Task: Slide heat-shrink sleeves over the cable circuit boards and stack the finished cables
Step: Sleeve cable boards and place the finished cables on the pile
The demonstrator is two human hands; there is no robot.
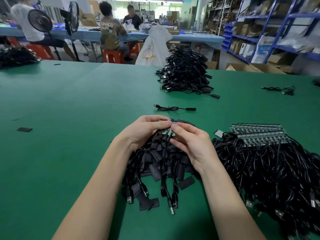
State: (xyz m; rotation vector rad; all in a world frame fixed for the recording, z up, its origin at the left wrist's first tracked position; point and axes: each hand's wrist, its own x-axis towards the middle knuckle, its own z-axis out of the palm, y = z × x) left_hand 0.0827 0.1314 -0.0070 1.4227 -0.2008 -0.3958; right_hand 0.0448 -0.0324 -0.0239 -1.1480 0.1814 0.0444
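My left hand (143,130) and my right hand (192,142) meet above the green table (69,104), both pinching a small bunch of bare circuit boards (168,126) on black cables. Their cables (166,170) hang down to USB plugs near the front edge. Under the hands lies a heap of flat black heat-shrink sleeves (155,163). To the right sits a big pile of unsleeved cables (270,163), its boards lined up in a row (258,134). One sleeved cable (174,108) lies just beyond my hands, and a tall stack of sleeved cables (185,73) stands farther back.
A stray sleeve (24,129) lies at the left, and a loose cable (280,89) at the far right. Another cable heap (15,56) fills the back-left corner. Beyond the table are seated people, fans, a white bag and blue shelving.
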